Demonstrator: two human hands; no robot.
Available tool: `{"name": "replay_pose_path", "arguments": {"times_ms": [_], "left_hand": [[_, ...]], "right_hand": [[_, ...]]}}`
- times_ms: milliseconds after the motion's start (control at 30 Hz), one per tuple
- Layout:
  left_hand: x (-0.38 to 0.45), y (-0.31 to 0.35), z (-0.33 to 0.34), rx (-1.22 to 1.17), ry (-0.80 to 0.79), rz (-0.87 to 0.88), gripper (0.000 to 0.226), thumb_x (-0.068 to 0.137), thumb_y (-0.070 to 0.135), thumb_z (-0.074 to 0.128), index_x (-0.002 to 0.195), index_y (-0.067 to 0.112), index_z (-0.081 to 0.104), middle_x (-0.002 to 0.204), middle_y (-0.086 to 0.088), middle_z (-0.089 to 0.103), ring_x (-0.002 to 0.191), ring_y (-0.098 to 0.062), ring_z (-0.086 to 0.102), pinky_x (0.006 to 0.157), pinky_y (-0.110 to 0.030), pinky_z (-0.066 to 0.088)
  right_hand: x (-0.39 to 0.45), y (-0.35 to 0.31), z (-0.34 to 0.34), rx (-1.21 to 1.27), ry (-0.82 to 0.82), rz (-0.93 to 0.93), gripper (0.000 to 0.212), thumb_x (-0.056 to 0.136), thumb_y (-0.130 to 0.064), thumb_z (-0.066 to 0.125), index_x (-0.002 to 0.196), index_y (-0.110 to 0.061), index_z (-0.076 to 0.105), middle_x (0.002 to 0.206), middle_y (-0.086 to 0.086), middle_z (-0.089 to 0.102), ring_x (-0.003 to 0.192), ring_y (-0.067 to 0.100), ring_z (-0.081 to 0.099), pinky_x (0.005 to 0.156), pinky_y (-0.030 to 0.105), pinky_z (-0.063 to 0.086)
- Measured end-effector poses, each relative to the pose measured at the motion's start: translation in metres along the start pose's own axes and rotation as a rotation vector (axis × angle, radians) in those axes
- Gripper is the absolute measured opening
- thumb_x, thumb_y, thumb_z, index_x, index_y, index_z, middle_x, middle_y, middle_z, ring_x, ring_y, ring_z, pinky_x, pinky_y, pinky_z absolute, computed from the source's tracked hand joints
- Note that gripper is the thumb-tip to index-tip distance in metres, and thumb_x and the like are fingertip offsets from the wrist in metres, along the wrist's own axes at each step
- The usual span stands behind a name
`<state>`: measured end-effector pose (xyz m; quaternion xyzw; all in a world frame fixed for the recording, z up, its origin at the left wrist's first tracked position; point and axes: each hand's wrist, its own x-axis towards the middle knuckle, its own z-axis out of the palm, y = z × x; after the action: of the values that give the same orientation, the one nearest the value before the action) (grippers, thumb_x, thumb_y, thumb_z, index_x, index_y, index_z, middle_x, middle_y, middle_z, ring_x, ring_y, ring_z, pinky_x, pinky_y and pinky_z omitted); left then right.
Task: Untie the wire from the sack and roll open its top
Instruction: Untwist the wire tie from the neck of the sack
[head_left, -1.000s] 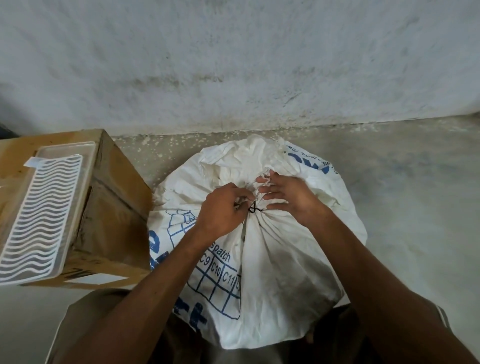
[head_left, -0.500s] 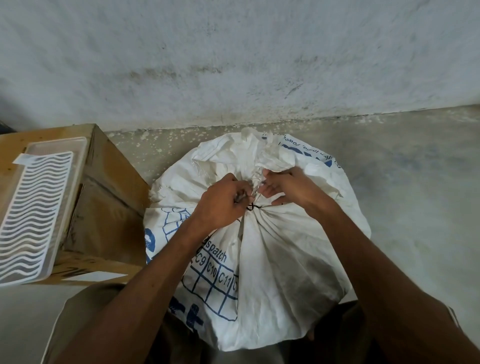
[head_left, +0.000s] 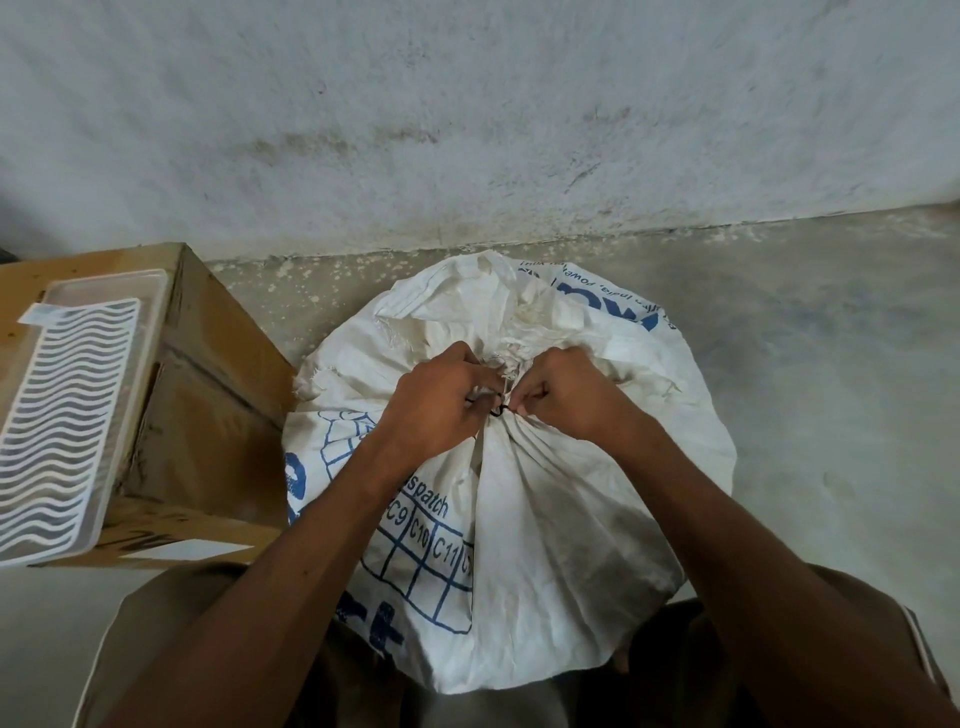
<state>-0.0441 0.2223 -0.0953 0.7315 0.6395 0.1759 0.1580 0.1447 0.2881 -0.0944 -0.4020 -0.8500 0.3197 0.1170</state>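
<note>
A full white woven sack with blue print stands on the floor between my knees. Its top is gathered into a bunch that flops toward the wall. A thin dark wire circles the neck of the bunch. My left hand grips the gathered neck from the left, fingers curled around it. From the right, my right hand pinches the wire's end with its fingertips. Most of the wire is hidden between the two hands.
A cardboard box stands on the floor close to the sack's left side, and a white plastic tray with a wavy grid lies on top of it. A grey wall rises just behind the sack. Bare concrete floor extends to the right.
My right hand's fingers have curled from spread over the bunch into a pinch at the wire. Both hands have closed in tighter on the neck.
</note>
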Motion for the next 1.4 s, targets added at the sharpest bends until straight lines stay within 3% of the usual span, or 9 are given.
{"name": "replay_pose_path", "arguments": {"times_ms": [167, 267, 433, 600, 800, 1033, 1233, 1400], "left_hand": [[0.000, 0.002, -0.004, 0.019, 0.015, -0.010, 0.016, 0.090, 0.031, 0.067, 0.099, 0.042, 0.075, 0.104, 0.008, 0.059, 0.090, -0.019, 0.065, 0.072, -0.034, 0.052], [0.000, 0.001, -0.006, 0.042, 0.006, 0.014, 0.014, 0.092, 0.028, 0.064, 0.100, 0.038, 0.071, 0.105, 0.008, 0.057, 0.085, -0.020, 0.065, 0.070, -0.036, 0.054], [-0.001, -0.004, -0.006, 0.072, -0.004, 0.045, 0.011, 0.095, 0.026, 0.055, 0.102, 0.028, 0.063, 0.101, 0.007, 0.054, 0.077, -0.021, 0.063, 0.067, -0.044, 0.057], [-0.003, -0.004, -0.007, 0.034, -0.019, 0.074, 0.018, 0.096, 0.029, 0.061, 0.112, 0.034, 0.067, 0.109, 0.005, 0.056, 0.083, -0.020, 0.065, 0.069, -0.039, 0.056], [-0.005, 0.000, -0.008, 0.082, -0.029, 0.050, 0.017, 0.093, 0.029, 0.065, 0.104, 0.038, 0.073, 0.108, 0.005, 0.057, 0.084, -0.022, 0.067, 0.068, -0.039, 0.056], [-0.005, 0.002, 0.001, 0.212, -0.022, 0.119, 0.014, 0.096, 0.023, 0.056, 0.105, 0.012, 0.058, 0.109, -0.008, 0.048, 0.080, -0.028, 0.061, 0.058, -0.040, 0.052], [-0.007, -0.004, 0.001, 0.235, -0.081, 0.132, 0.019, 0.094, 0.020, 0.054, 0.109, 0.007, 0.055, 0.112, -0.012, 0.047, 0.084, -0.029, 0.060, 0.062, -0.047, 0.055], [-0.008, -0.012, -0.006, 0.194, -0.136, 0.112, 0.020, 0.093, 0.017, 0.054, 0.110, 0.006, 0.057, 0.107, -0.011, 0.048, 0.085, -0.030, 0.058, 0.064, -0.045, 0.053]], "right_hand": [[-0.003, 0.001, -0.001, 0.003, 0.055, 0.012, 0.029, 0.072, 0.006, 0.071, 0.077, -0.020, 0.084, 0.071, -0.008, 0.076, 0.061, -0.002, 0.063, 0.068, 0.002, 0.041], [-0.005, -0.002, -0.004, 0.034, 0.039, 0.003, 0.025, 0.071, 0.005, 0.073, 0.079, -0.016, 0.083, 0.072, -0.008, 0.075, 0.065, -0.011, 0.062, 0.068, 0.001, 0.039], [-0.007, -0.002, -0.004, 0.053, 0.042, 0.020, 0.021, 0.073, 0.003, 0.075, 0.082, -0.015, 0.083, 0.068, -0.016, 0.067, 0.063, -0.010, 0.062, 0.064, 0.004, 0.041], [-0.008, 0.001, -0.002, 0.089, 0.076, 0.015, 0.023, 0.072, 0.001, 0.080, 0.084, -0.018, 0.084, 0.075, -0.008, 0.076, 0.065, -0.004, 0.065, 0.067, 0.015, 0.052], [-0.006, 0.001, 0.001, 0.097, 0.051, 0.011, 0.023, 0.074, 0.001, 0.083, 0.087, -0.017, 0.083, 0.077, -0.006, 0.075, 0.067, -0.003, 0.065, 0.067, 0.012, 0.051], [-0.008, 0.001, -0.001, 0.106, 0.031, 0.013, 0.019, 0.076, 0.001, 0.081, 0.088, -0.014, 0.083, 0.072, -0.013, 0.069, 0.068, -0.009, 0.064, 0.065, 0.006, 0.045], [-0.008, 0.000, -0.001, 0.106, 0.040, 0.022, 0.020, 0.076, 0.000, 0.081, 0.087, -0.017, 0.083, 0.075, -0.005, 0.075, 0.070, 0.007, 0.067, 0.062, 0.008, 0.046], [-0.009, -0.001, -0.002, 0.106, 0.045, 0.030, 0.018, 0.075, -0.005, 0.084, 0.087, -0.018, 0.083, 0.076, -0.005, 0.075, 0.071, 0.007, 0.067, 0.064, 0.007, 0.045]]}}
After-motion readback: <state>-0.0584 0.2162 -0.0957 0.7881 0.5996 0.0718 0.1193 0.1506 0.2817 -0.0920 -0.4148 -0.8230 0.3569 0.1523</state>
